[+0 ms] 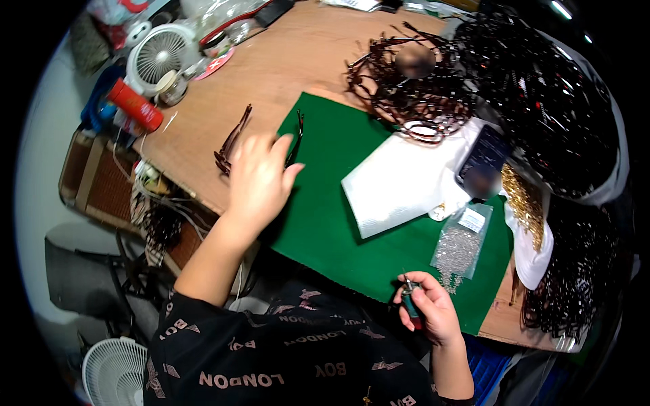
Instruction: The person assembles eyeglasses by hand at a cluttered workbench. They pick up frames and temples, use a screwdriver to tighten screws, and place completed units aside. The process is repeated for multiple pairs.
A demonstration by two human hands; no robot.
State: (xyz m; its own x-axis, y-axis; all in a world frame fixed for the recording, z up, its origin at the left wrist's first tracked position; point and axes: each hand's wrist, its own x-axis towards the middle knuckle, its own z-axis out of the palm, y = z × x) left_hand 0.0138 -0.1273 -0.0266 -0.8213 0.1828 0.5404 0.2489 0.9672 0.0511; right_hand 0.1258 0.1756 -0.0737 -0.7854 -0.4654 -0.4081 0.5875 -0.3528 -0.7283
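My left hand (258, 179) is over a pair of dark brown eyeglasses (222, 161) at the left edge of the green mat (325, 243). Its thumb and index finger are spread apart; the other fingertips are hidden. The two temples of the glasses point away from me on either side of the hand, which covers the front. Near the mat's front edge, my right hand (437, 312) is closed around a small screwdriver (410, 304) with a green and red handle, its thin tip pointing up. Just beyond it, a clear bag (462, 243) of tiny silvery pieces lies on the mat, some spilled.
A heap of brown eyeglass frames (406, 88) sits at the back, beside a large mound of dark frames (535, 101) at right. A white cloth (396, 179) and phone (484, 152) lie on the mat. A small fan (162, 57) and red bottle (135, 105) stand at left.
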